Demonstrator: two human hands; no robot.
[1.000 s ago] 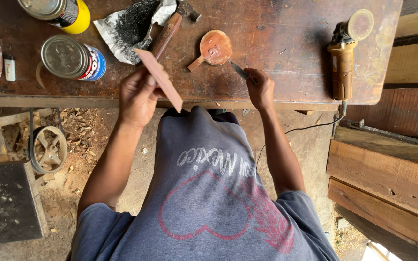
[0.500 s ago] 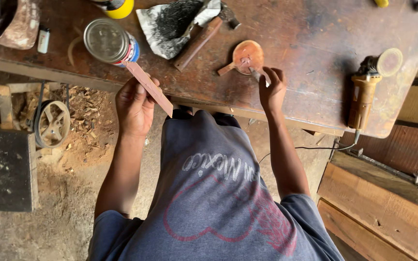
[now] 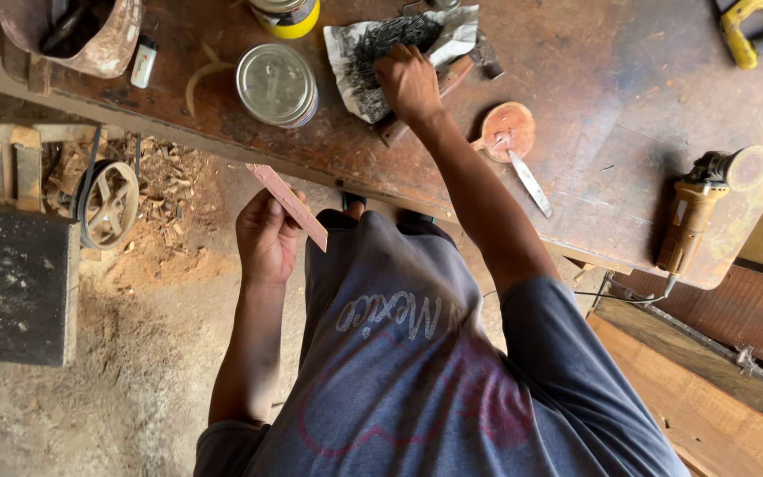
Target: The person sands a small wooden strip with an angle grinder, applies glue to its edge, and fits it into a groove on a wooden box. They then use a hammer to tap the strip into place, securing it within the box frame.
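Observation:
My left hand (image 3: 267,240) holds a thin pinkish wooden strip (image 3: 291,206) out in front of the workbench edge, above the floor. My right hand (image 3: 410,81) reaches across the bench, its fingers curled down into a pile of small dark nails (image 3: 381,40) on a crumpled sheet of paper (image 3: 448,26). Its fingertips are hidden, so I cannot tell whether it grips any. A hammer's wooden handle (image 3: 454,75) lies just beside that hand. A round wooden disc with a short stem (image 3: 509,130) and a narrow metal blade (image 3: 530,183) lie on the bench right of my forearm.
On the worn brown workbench (image 3: 611,97) are a lidded tin can (image 3: 275,84), a yellow can (image 3: 283,13), a small lighter (image 3: 143,62), a battered bucket (image 3: 108,49), an angle grinder (image 3: 695,208) and a yellow tool (image 3: 757,31). On the floor to the left are a pulley wheel (image 3: 109,203), sawdust and a dark block (image 3: 15,283).
My right hand left the blade by the round wooden disc and moved up-left onto the nails. My left hand drew the strip back off the bench edge.

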